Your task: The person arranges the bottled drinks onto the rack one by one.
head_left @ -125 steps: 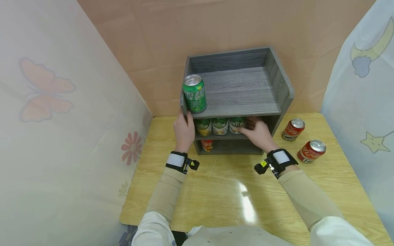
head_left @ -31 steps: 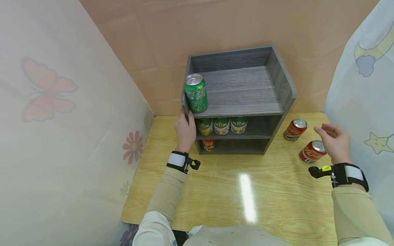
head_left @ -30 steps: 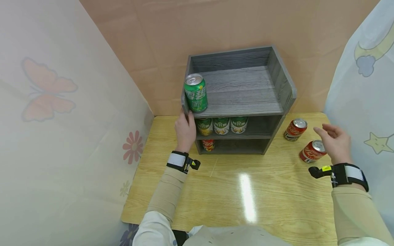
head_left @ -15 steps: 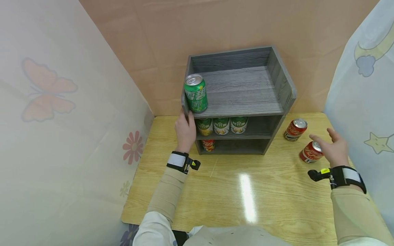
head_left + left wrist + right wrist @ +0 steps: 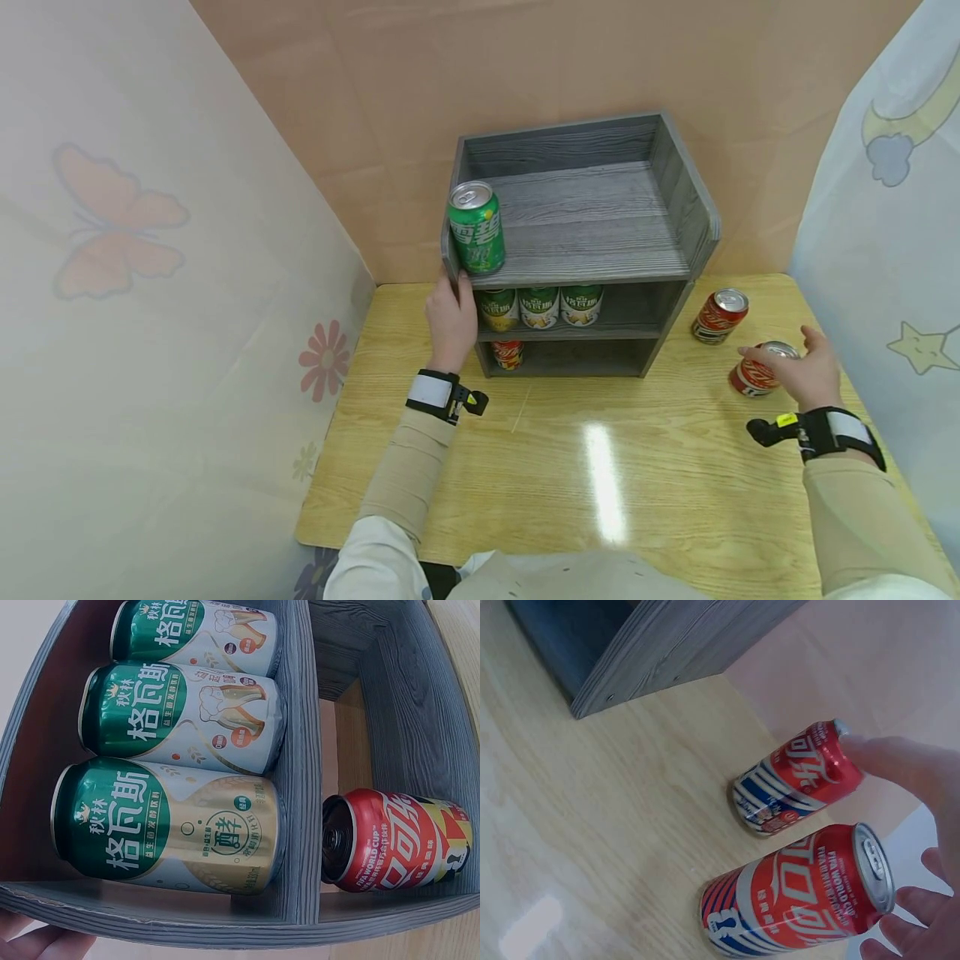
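My left hand (image 5: 452, 323) grips the left side panel of a grey wooden shelf (image 5: 592, 208), just under its top board. A green soda can (image 5: 477, 233) stands upright on that board at the left. On the middle level three green-and-white drink cans (image 5: 180, 716) stand in a row, and a red cola can (image 5: 394, 840) stands on the lowest level. My right hand (image 5: 812, 377) is spread around the nearer red cola can (image 5: 795, 892) on the table, thumb on one side and fingers on the other. Behind it stands another red cola can (image 5: 799, 776).
The shelf stands on a light wooden table (image 5: 555, 467) against a tan backdrop (image 5: 405, 125). Pale printed panels rise on both sides, the left panel (image 5: 187, 375) with a butterfly and the right panel (image 5: 877, 275) with a moon and star.
My right hand left the middle shelf level for the right side, then opened and came down and leftward to the nearer cola can. The left hand keeps its grip on the shelf.
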`<state>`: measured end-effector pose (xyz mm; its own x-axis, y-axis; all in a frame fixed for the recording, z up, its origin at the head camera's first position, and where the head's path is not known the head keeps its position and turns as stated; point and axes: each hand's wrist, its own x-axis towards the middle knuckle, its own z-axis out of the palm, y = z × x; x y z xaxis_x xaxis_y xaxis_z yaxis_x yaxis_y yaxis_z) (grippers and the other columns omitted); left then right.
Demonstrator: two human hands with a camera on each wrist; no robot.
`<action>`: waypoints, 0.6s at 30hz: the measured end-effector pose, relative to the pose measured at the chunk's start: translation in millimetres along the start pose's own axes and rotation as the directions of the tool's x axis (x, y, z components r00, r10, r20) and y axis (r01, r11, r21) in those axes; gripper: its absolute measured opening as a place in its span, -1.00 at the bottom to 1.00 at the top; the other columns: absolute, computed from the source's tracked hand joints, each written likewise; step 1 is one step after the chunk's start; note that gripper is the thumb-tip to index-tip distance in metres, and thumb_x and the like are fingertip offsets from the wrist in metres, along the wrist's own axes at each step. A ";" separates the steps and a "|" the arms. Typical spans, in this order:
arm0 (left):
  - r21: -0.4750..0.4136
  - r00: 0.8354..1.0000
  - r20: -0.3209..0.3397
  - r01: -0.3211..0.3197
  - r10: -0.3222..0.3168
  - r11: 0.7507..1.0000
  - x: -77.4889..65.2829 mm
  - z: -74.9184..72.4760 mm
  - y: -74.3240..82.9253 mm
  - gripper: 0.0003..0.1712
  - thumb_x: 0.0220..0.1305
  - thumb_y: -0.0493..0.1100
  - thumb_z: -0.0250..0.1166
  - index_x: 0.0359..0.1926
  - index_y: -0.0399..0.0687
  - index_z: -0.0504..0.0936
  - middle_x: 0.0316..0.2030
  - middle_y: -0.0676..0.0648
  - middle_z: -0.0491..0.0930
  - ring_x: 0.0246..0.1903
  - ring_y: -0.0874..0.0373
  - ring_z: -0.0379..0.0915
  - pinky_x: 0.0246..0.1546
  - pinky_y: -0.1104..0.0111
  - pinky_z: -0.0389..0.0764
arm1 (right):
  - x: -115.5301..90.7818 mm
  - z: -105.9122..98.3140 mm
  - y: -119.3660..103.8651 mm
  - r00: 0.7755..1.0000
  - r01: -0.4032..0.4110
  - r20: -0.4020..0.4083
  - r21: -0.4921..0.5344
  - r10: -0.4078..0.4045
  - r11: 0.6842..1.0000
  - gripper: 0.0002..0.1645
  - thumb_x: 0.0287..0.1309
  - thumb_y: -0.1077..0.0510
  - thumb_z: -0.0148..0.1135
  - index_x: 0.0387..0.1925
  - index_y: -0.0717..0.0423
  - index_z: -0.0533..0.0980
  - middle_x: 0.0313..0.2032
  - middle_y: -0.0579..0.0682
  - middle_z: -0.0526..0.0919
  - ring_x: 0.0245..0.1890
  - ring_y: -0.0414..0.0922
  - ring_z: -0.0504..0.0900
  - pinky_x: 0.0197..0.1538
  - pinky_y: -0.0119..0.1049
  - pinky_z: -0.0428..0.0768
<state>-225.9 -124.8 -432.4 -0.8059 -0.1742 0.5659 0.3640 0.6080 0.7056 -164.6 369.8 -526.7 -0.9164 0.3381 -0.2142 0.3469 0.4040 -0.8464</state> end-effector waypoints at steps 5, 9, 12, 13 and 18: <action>-0.005 1.000 -0.004 0.000 0.000 1.000 -0.6 -0.5 0.7 -0.63 0.60 -0.10 -0.01 0.00 -0.35 0.57 -0.32 -0.30 0.65 -0.34 -0.15 0.62 -0.42 0.01 0.52 | -0.1 3.6 8.2 1.000 -0.014 0.015 -0.055 0.015 0.998 0.42 0.22 -0.28 0.34 0.57 0.28 -0.39 0.51 0.49 -0.34 0.45 0.52 -0.20 0.26 0.46 0.10; -0.005 1.000 0.001 0.003 -0.003 1.000 -0.9 -0.3 1.0 -0.63 0.60 -0.10 -0.01 0.01 -0.34 0.56 -0.33 -0.28 0.64 -0.37 -0.13 0.61 -0.44 0.04 0.50 | -2.2 6.0 13.3 1.000 -0.025 0.007 -0.096 0.026 0.995 0.39 0.23 -0.28 0.31 0.56 0.36 -0.36 0.49 0.54 -0.27 0.42 0.55 -0.11 0.24 0.47 0.14; -0.008 1.000 0.001 0.001 -0.001 1.000 -1.2 -0.3 1.4 -0.64 0.60 -0.11 -0.01 -0.01 -0.34 0.56 -0.39 -0.26 0.62 -0.44 -0.11 0.57 -0.48 0.06 0.45 | -2.7 6.8 17.2 0.999 -0.036 0.008 -0.103 0.037 0.994 0.39 0.24 -0.28 0.30 0.55 0.38 -0.35 0.48 0.56 -0.23 0.41 0.55 -0.08 0.23 0.47 0.16; -0.008 1.000 0.000 0.000 0.000 1.000 -1.2 -0.3 1.5 -0.64 0.60 -0.11 -0.01 -0.01 -0.34 0.56 -0.40 -0.26 0.61 -0.44 -0.10 0.56 -0.49 0.06 0.44 | -2.7 7.0 18.5 0.999 -0.038 0.007 -0.101 0.039 0.994 0.38 0.24 -0.28 0.30 0.55 0.38 -0.35 0.48 0.56 -0.22 0.41 0.56 -0.07 0.23 0.47 0.17; -0.007 1.000 -0.007 -0.010 0.010 1.000 -0.4 -0.4 2.2 -0.65 0.60 -0.12 -0.01 -0.01 -0.34 0.57 -0.34 -0.28 0.65 -0.39 -0.11 0.61 -0.46 0.05 0.49 | -3.3 8.5 24.6 1.000 -0.028 -0.010 -0.097 0.027 0.995 0.33 0.26 -0.25 0.30 0.54 0.43 -0.28 0.45 0.59 -0.10 0.37 0.56 0.04 0.20 0.45 0.23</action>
<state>-224.6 -123.7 -430.9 -0.7992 -0.1734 0.5755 0.3753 0.6039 0.7032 -154.8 371.4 -551.0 -0.9048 0.3570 -0.2322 0.3899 0.4752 -0.7888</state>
